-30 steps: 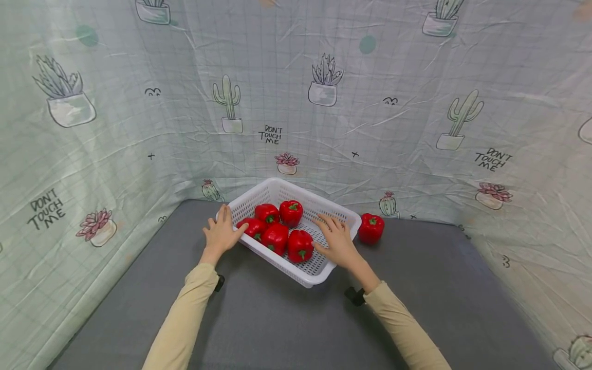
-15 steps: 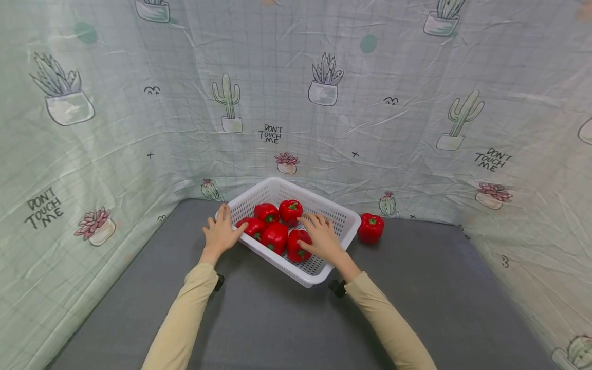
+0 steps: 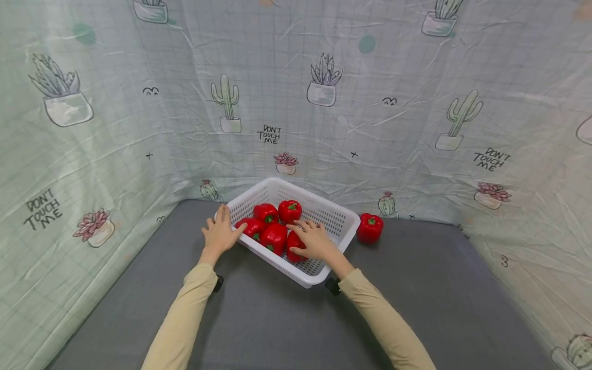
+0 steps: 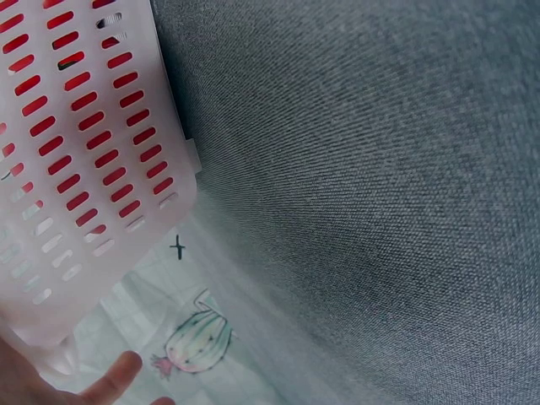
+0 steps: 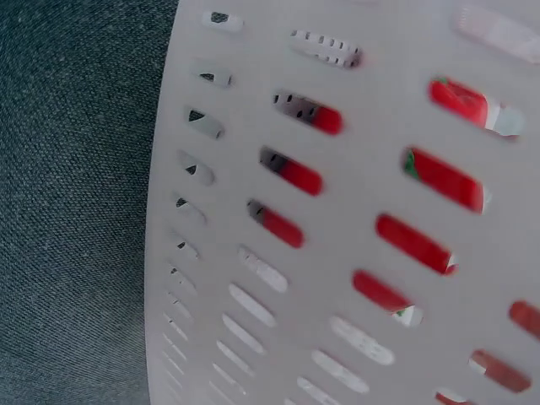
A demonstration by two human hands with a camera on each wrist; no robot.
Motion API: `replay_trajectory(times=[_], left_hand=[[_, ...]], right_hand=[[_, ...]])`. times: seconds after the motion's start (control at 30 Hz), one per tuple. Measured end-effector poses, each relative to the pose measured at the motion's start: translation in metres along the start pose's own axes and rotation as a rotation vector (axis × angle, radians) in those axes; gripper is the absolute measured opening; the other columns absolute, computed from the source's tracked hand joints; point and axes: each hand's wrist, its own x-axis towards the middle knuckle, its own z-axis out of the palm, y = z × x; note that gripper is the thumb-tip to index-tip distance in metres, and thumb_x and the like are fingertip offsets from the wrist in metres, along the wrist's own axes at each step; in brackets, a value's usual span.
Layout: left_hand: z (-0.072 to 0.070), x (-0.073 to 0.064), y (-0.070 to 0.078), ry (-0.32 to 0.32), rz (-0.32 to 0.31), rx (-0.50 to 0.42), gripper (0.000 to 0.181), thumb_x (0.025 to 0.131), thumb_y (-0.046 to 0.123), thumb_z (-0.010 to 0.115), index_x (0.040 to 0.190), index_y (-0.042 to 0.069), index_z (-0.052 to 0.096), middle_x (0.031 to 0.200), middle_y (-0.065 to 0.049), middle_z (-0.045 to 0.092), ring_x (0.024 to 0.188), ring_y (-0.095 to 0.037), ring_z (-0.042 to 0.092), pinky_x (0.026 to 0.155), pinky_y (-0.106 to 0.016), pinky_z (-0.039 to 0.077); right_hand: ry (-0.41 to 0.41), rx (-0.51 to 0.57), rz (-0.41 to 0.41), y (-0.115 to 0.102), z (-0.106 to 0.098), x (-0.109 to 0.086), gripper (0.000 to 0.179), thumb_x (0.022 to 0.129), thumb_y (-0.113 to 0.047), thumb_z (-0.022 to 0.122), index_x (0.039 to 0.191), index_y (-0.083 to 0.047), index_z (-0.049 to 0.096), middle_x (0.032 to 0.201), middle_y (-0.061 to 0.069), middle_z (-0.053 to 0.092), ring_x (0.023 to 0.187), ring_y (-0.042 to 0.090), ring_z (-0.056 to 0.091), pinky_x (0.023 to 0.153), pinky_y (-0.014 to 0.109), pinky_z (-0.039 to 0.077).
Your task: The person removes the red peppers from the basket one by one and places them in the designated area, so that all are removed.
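In the head view, a white slotted plastic basket [image 3: 287, 267] stands at an angle on the dark table. Inside lie several red bell peppers [image 3: 273, 238], mostly toward its left part. My left hand [image 3: 219, 236] rests at the basket's left corner, fingers spread and thumb along the near rim. The left wrist view shows only some fingers [image 4: 114, 380] beside the basket wall [image 4: 110, 240]. My right hand [image 3: 316, 241] reaches into the basket over the nearest bell pepper [image 3: 294, 254], partly hiding it. Its fingers and thumb are spread around it; whether they touch is unclear.
One more red bell pepper [image 3: 370, 228] stands on the dark cloth-covered table [image 3: 277, 329], just outside the basket's right end. A pale curtain [image 3: 287, 92] with cactus prints hangs close behind and along both sides.
My right hand has moved left from the right part of the basket to above the nearest bell pepper. My left hand, the basket and the peppers have stayed put.
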Motion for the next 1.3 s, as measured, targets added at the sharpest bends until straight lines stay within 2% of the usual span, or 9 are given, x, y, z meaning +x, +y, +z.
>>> replay_trajectory(times=[0.47,0.77,1.0,1.3], left_hand=[[-0.0015,-0.0021,0.0008,0.003,-0.005,-0.003,0.085,0.084,0.052,0.043,0.141,-0.003,0.013,0.147,-0.020,0.010,0.119,-0.054,0.022,0.088,-0.072,0.018],[-0.0015,-0.0017,0.0004,0.002,-0.003,0.003,0.084,0.085,0.052,0.043,0.141,-0.002,0.013,0.147,-0.020,0.010,0.119,-0.054,0.022,0.087,-0.073,0.018],[0.0000,-0.0016,0.0002,0.001,-0.006,0.010,0.084,0.085,0.052,0.042,0.141,-0.002,0.012,0.148,-0.020,0.010,0.119,-0.054,0.022,0.087,-0.073,0.018],[-0.0026,-0.0023,0.0030,-0.008,-0.014,0.006,0.084,0.085,0.051,0.042,0.141,-0.003,0.012,0.147,-0.020,0.009,0.119,-0.054,0.022,0.088,-0.073,0.017]], right_hand=[[-0.117,-0.009,0.017,-0.0002,0.0048,0.0011,0.062,0.076,-0.038,0.066,0.132,-0.023,0.043,0.133,0.005,0.045,0.117,0.024,0.036,0.088,0.048,0.033],[-0.146,-0.038,0.003,0.0000,0.0057,0.0014,0.063,0.074,-0.037,0.069,0.130,-0.022,0.044,0.132,0.006,0.044,0.119,0.026,0.035,0.089,0.049,0.031],[-0.191,-0.043,0.053,-0.0020,0.0055,-0.0002,0.065,0.070,-0.038,0.072,0.127,-0.024,0.042,0.126,0.011,0.044,0.119,0.029,0.034,0.095,0.051,0.029],[-0.213,-0.049,0.089,-0.0023,0.0053,0.0003,0.068,0.073,-0.045,0.067,0.130,-0.022,0.039,0.132,0.010,0.043,0.119,0.031,0.036,0.097,0.052,0.030]])
